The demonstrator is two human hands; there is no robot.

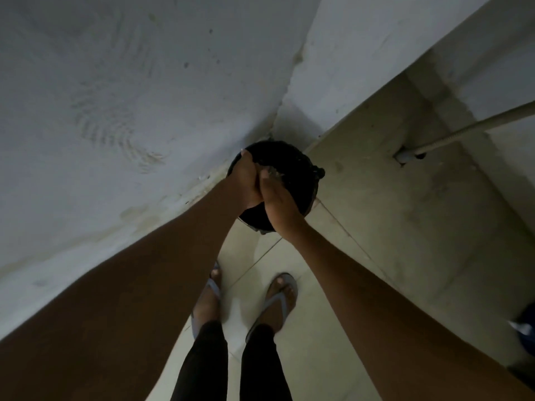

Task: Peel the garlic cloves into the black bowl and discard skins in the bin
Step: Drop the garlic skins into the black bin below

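Head view, looking down. Left hand (246, 180): palm turned toward the right hand, fingers straight, edge pressed to it. Right hand (279, 208): fingers straight, pressed flat against the left; pale papery garlic skins (272, 172) show at the fingertips, between the two hands. Whether either hand grips them, cannot tell. Round black bin lined with a black bag (298, 166): directly under both hands, on the floor in the far corner where two white plastered walls (101, 96) meet. Pale floor tiles (333, 285): beneath. Two feet in grey flip-flop sandals (282, 296): near, below the hands. Grey corrugated hose (463, 133): far right, entering the wall
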